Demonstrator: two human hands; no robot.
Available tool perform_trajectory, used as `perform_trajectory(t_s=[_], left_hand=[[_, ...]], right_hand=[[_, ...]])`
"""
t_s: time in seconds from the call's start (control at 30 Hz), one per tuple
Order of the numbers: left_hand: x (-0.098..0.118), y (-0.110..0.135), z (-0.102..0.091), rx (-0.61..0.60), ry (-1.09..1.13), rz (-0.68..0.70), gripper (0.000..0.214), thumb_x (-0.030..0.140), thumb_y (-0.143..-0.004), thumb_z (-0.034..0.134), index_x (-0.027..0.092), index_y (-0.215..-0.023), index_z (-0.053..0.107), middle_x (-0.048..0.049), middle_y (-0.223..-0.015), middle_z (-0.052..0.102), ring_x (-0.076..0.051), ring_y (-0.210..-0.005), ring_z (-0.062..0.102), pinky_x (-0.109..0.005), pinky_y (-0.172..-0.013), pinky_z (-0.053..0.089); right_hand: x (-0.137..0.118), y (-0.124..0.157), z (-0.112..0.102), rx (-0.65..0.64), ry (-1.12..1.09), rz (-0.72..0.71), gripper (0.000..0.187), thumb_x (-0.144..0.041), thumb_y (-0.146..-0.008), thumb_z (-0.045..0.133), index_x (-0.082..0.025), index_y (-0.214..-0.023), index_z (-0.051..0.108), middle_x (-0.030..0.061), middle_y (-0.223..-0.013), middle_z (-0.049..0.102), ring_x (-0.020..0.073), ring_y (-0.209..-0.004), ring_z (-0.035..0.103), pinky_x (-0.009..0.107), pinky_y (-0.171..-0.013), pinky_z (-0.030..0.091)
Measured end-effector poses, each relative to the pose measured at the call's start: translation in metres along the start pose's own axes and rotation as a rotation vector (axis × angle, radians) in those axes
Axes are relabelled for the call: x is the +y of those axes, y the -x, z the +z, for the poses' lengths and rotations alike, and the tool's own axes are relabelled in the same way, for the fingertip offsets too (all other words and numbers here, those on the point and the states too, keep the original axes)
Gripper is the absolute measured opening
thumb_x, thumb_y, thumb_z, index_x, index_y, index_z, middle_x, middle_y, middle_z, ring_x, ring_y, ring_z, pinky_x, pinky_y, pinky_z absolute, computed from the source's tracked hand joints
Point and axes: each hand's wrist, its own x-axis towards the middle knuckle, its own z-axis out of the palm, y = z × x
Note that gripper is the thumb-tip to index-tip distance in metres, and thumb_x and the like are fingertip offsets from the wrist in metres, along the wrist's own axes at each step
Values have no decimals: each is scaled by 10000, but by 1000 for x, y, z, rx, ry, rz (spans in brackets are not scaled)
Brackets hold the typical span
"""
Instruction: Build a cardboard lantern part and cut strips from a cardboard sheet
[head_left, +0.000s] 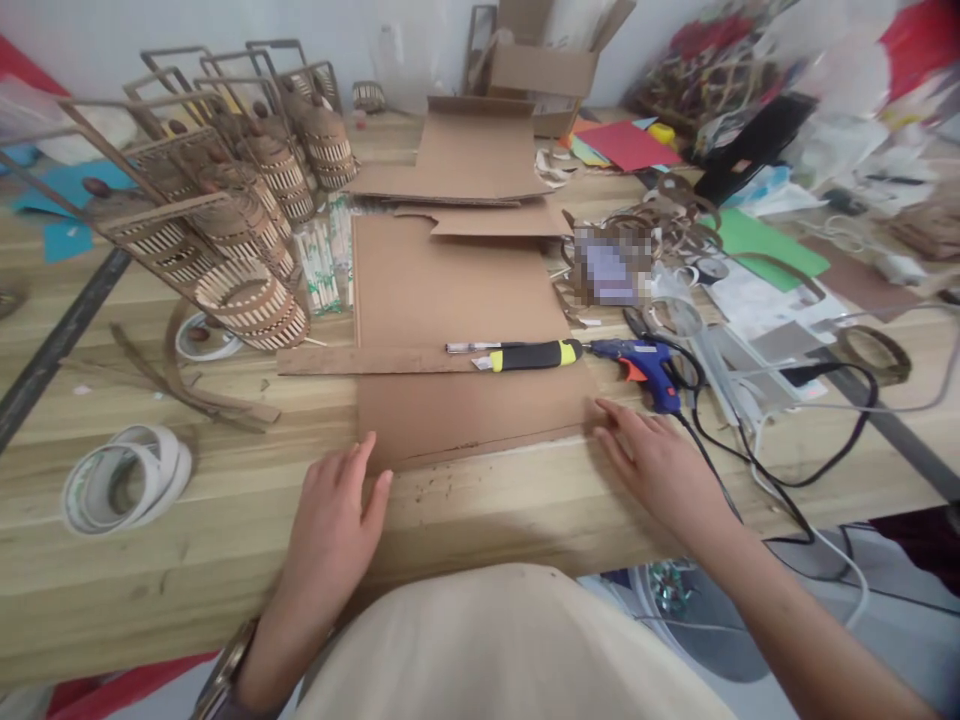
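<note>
A large sheet of brown cardboard (450,290) lies flat in front of me, a dark line running along its near edge. My left hand (337,510) rests at the sheet's near left corner, fingers apart and holding nothing. At the near right corner is my right hand (645,460), its fingers stretched out and empty. Across the sheet lies a cardboard strip (375,361). On that strip sit a yellow and black utility knife (532,356), blade out, and a pen (469,348). A blue hot glue gun (649,370) lies just beyond my right hand.
Several bamboo-slatted lanterns (251,300) with handles crowd the back left. Rolls of tape (124,480) lie at the left. Cables (817,470), curled cardboard strips and green paper (772,250) clutter the right. Behind the sheet are folded cardboard (476,150) and a box (540,75).
</note>
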Motion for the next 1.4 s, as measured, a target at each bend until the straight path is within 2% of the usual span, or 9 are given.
perform_trajectory(t_s=[0.1,0.23,0.3,0.4,0.6,0.73,1.03,1.2,1.4], left_hand=[[8,-8,-11,-62,293,-271,466,474,-848,545,192,-1209,627,-106,-1053,662,-277,-974,634,-419,-862,518],[12,-23,-28,-80,749,-571,544,470,-668,728,208,-1139,653,-13,-886,640,-196,-767,625,-341,-765,513],[12,-28,-31,-96,897,-625,543,439,-606,773,190,-1076,667,4,-862,625,-161,-718,595,-319,-750,499],[12,-31,-30,-180,917,-626,512,405,-618,775,181,-1068,680,15,-781,606,-157,-727,580,-310,-758,475],[13,-29,-27,-298,865,-583,560,398,-673,759,183,-1180,659,-7,-794,644,-187,-766,595,-327,-769,457],[12,-28,-26,-269,873,-597,641,407,-681,771,203,-1268,617,24,-722,618,-175,-710,585,-287,-696,440],[14,-24,-24,-223,924,-626,671,394,-674,783,210,-1295,606,20,-746,650,-152,-656,583,-255,-638,453],[12,-26,-23,-204,857,-592,694,418,-680,750,193,-1315,582,-71,-1104,701,-254,-964,664,-350,-840,520],[5,-26,-19,-180,701,-516,735,422,-756,661,229,-1435,454,-110,-1521,436,-311,-1413,388,-424,-1080,420]], right_hand=[[3,-2,3,26,-369,199,383,-372,-921,498,-161,-1228,588,140,-1076,697,286,-976,657,469,-848,540],[16,-10,0,-45,-1054,493,330,-398,-770,714,-246,-1059,665,18,-847,692,182,-787,683,360,-786,594],[17,-16,-3,-141,-1334,589,337,-360,-684,799,-255,-990,701,-10,-792,694,151,-749,694,316,-800,603],[14,-23,-5,-275,-1506,666,314,-269,-641,835,-245,-940,742,-6,-810,728,138,-738,714,282,-812,616],[13,-28,-1,-294,-1547,650,371,-219,-635,837,-254,-993,744,-27,-786,736,119,-719,717,279,-845,615],[13,-26,0,-290,-1467,577,517,-301,-650,843,-260,-1144,698,-15,-772,739,155,-739,723,352,-869,606],[10,-25,-1,-305,-1378,566,674,-439,-603,868,-255,-1219,667,23,-787,744,196,-784,717,369,-827,581],[13,-25,-4,-352,-1194,452,884,-557,-680,779,-208,-1435,480,32,-785,721,217,-814,705,364,-813,559],[17,-26,-6,-363,-804,240,867,-513,-836,607,-162,-1547,256,28,-752,699,232,-731,676,362,-681,562]])
